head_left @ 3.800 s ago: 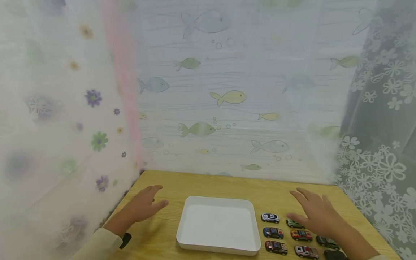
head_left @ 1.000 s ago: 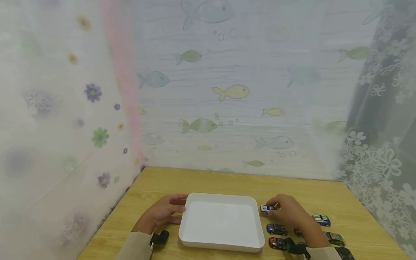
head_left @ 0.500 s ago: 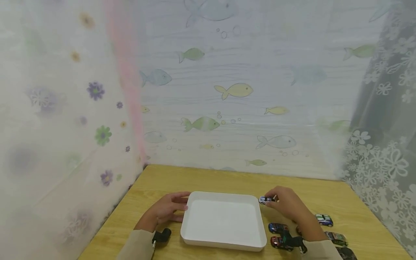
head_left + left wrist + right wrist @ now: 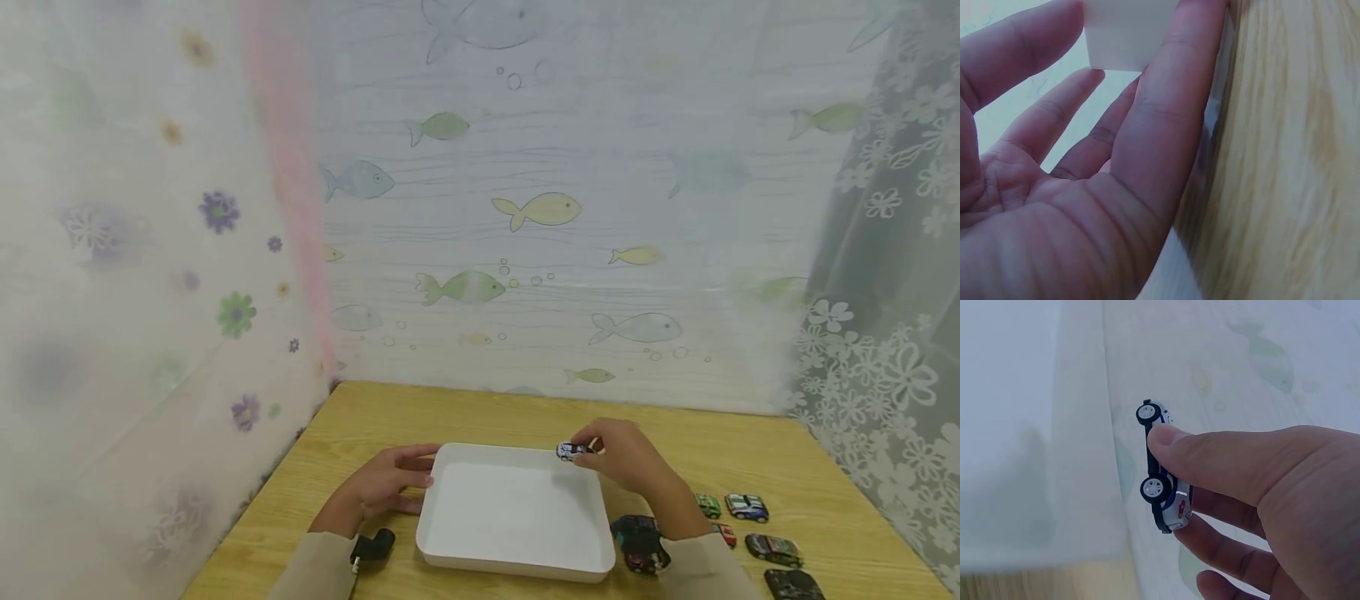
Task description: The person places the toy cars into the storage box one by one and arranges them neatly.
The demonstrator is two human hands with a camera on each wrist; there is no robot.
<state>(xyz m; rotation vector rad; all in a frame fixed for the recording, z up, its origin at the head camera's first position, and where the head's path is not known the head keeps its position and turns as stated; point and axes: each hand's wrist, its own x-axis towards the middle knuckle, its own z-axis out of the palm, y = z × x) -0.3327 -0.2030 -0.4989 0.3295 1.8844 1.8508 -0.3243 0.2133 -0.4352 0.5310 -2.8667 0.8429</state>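
Note:
My right hand (image 4: 630,457) pinches a white toy car (image 4: 572,451) between thumb and fingers, over the far right corner of the white tray (image 4: 517,569). In the right wrist view the toy car (image 4: 1163,469) shows its side and two black wheels with silver hubs, the thumb pressed on its side. My left hand (image 4: 386,483) rests against the tray's left side, its fingertips at the rim. The left wrist view shows the left hand (image 4: 1085,181) with extended fingers touching the tray wall (image 4: 1125,37).
More toy cars lie to the right of the tray: a white-and-green one (image 4: 747,507), a dark green one (image 4: 774,549), a black one (image 4: 795,585) and a green one (image 4: 707,505). My right wrist partly covers others. A curtain with fish (image 4: 536,208) hangs behind the wooden table (image 4: 465,410).
My right hand has come down to the cars, taken the white toy car and carried it left over the tray's corner. My left hand has moved in to the tray's left side.

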